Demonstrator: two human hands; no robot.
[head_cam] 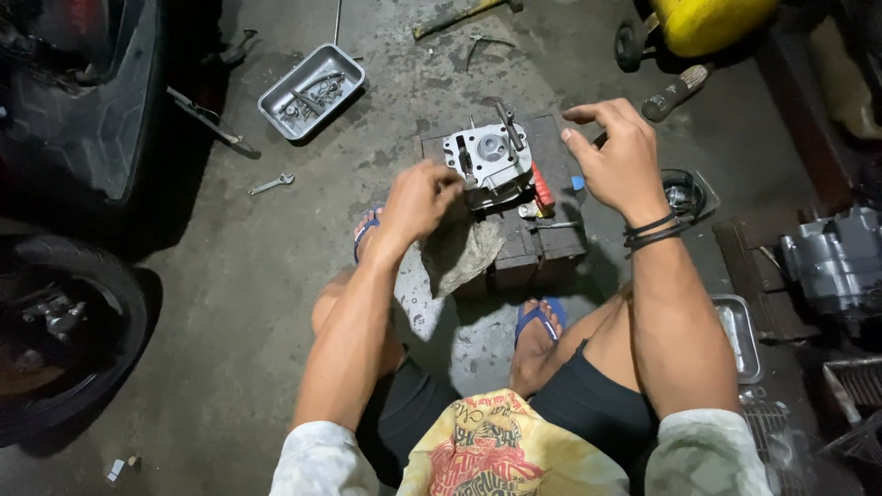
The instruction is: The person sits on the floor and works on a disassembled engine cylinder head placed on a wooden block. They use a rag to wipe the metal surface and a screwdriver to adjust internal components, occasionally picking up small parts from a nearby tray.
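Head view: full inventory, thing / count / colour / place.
cylinder head: 1, silver, on block at centre
wooden block: 1, dark, on floor between feet
rag: 1, grey, hanging under left hand
screwdriver: 1, red handle, on block
metal tray: 1, silver, upper left, small parts inside
wrench: 1, silver, floor left of block
second tray: 1, silver, floor right
tyre: 1, black, left edge
yellow tank: 1, top right
engine case: 1, grey, right edge
left hand: touching cylinder head, on rag
right hand: open, above block
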